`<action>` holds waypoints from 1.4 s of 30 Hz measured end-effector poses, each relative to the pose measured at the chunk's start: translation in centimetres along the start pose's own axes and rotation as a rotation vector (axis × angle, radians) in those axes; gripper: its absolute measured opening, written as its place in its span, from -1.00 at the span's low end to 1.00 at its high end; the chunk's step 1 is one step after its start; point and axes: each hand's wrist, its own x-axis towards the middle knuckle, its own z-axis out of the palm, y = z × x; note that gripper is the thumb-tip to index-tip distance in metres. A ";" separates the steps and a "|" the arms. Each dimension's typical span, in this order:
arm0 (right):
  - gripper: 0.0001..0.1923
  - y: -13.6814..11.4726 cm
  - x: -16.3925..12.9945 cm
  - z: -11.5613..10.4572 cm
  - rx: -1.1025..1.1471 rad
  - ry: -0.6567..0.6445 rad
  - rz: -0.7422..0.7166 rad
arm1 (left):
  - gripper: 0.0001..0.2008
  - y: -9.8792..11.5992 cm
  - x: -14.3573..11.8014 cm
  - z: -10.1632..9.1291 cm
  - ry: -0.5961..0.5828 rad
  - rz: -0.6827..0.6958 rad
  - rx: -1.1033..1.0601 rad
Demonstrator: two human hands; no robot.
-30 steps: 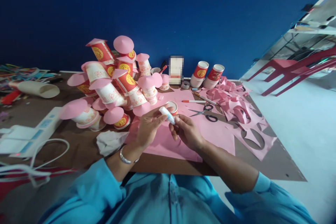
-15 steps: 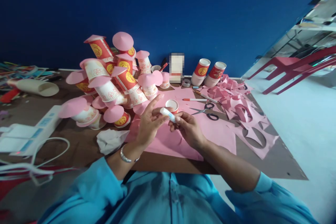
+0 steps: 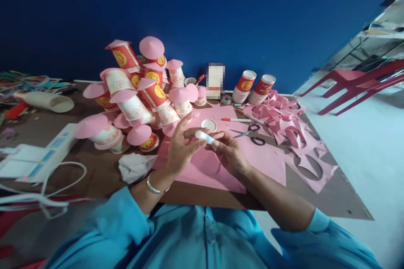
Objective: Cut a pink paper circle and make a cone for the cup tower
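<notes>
While both hands meet above the pink sheet (image 3: 221,168), the left hand (image 3: 179,151) pinches one end of a small white glue stick (image 3: 204,136) between thumb and forefinger, its other fingers fanned upward. The right hand (image 3: 230,153) grasps the stick's other end with its fingertips, so each grip is clenched on the stick, which lies nearly level in the air between them, just over the sheet. A silver bracelet (image 3: 153,185) circles the left wrist.

Just beyond the stick a single cup (image 3: 208,125) stands on the sheet, open side up. Scissors (image 3: 251,133) and a pen (image 3: 235,120) lie near it to the right. Farther right, pink offcuts (image 3: 284,126) are heaped on the worktop (image 3: 104,168), with two upturned cups (image 3: 252,86) at the wall behind them. To the left, a pile of cups (image 3: 139,96) topped with pink cones rises, and a crumpled tissue (image 3: 134,166) lies beside the left wrist.
</notes>
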 end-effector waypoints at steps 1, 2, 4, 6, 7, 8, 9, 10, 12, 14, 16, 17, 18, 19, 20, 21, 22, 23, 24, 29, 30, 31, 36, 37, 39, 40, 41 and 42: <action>-0.72 0.0 0.0 0.1 0.014 0.006 -0.021 | -0.14 0.0 0.0 0.0 0.002 0.005 0.004; -0.72 -0.1 0.0 0.2 0.028 0.005 -0.033 | -0.14 0.0 0.0 -0.1 0.002 0.007 0.009; -0.71 -0.2 0.0 0.2 0.060 -0.008 -0.025 | -0.13 0.1 0.0 -0.1 0.002 0.002 0.018; -0.67 -0.2 0.1 0.0 0.076 -0.051 0.044 | -0.12 0.2 0.0 -0.1 -0.003 -0.009 0.019; -0.62 -0.2 0.1 -0.1 0.074 -0.082 0.090 | -0.11 0.2 0.0 0.0 -0.008 -0.013 0.014; -0.59 -0.1 0.1 -0.3 0.065 -0.112 0.129 | -0.11 0.2 -0.1 0.0 -0.013 -0.017 0.010; -0.58 -0.1 0.1 -0.5 0.052 -0.134 0.152 | -0.11 0.2 -0.1 0.0 -0.018 -0.020 0.008; -0.60 0.0 0.1 -0.6 0.037 -0.142 0.157 | -0.11 0.2 -0.1 0.0 -0.024 -0.017 0.011; -0.66 0.1 0.1 -0.6 0.016 -0.119 0.119 | -0.13 0.2 -0.2 0.0 -0.030 0.004 0.026; -0.67 0.0 0.0 -0.5 0.006 -0.087 0.067 | -0.15 0.2 -0.2 -0.1 -0.043 0.037 0.044; -0.64 -0.2 0.0 -0.3 -0.002 -0.075 0.041 | -0.16 0.2 -0.2 -0.1 -0.057 0.059 0.058; -0.63 -0.3 0.0 -0.2 -0.006 -0.075 0.036 | -0.16 0.3 -0.2 -0.1 -0.062 0.064 0.061; -0.63 -0.5 -0.1 -0.2 -0.012 -0.076 0.033 | -0.14 0.4 -0.2 -0.1 -0.067 0.067 0.061; -0.63 -0.6 -0.1 -0.2 -0.022 -0.078 0.030 | -0.12 0.4 -0.2 -0.1 -0.076 0.066 0.059; -0.65 -0.7 -0.1 -0.2 -0.032 -0.081 0.026 | -0.09 0.5 -0.2 -0.1 -0.090 0.064 0.054; -0.67 -0.9 -0.1 -0.2 -0.039 -0.081 0.022 | -0.06 0.5 -0.2 -0.1 -0.110 0.061 0.048; -0.68 -1.0 -0.1 -0.2 -0.041 -0.079 0.017 | -0.03 0.5 -0.2 -0.1 -0.129 0.063 0.043; -0.69 -1.3 0.0 -0.1 -0.038 -0.075 0.012 | 0.00 0.5 -0.2 -0.2 -0.146 0.067 0.040; -0.70 -1.6 0.0 0.0 -0.031 -0.069 0.003 | 0.03 0.5 -0.2 -0.2 -0.159 0.077 0.037; -0.73 -5.3 0.1 0.3 -0.108 0.009 -0.114 | -0.18 1.0 -0.3 -0.6 -0.199 0.098 0.056; -0.71 -6.4 0.3 0.0 -0.162 0.032 -0.150 | -0.27 1.0 -0.3 -0.6 -0.217 0.115 0.098; -0.69 -7.4 0.7 -0.5 -0.236 0.052 -0.193 | -0.34 1.1 -0.4 -0.6 -0.248 0.139 0.165; -0.63 -10.7 4.2 -6.3 -0.589 0.189 -0.347 | -0.45 0.9 -1.3 0.2 -0.514 0.258 0.633; -0.63 -10.7 5.0 -7.7 -0.625 0.223 -0.341 | -0.44 0.8 -1.5 0.6 -0.567 0.256 0.705; -0.63 -10.1 6.6 -10.2 -0.679 0.290 -0.305 | -0.43 0.4 -1.9 1.5 -0.653 0.252 0.826; -0.62 -9.5 7.2 -11.2 -0.703 0.322 -0.291 | -0.43 0.1 -1.9 2.1 -0.686 0.263 0.879; -0.60 -8.9 7.8 -12.0 -0.723 0.346 -0.287 | -0.42 -0.2 -1.9 2.7 -0.713 0.282 0.933; -0.59 -8.3 8.2 -12.6 -0.728 0.353 -0.293 | -0.42 -0.6 -1.8 3.5 -0.734 0.306 0.987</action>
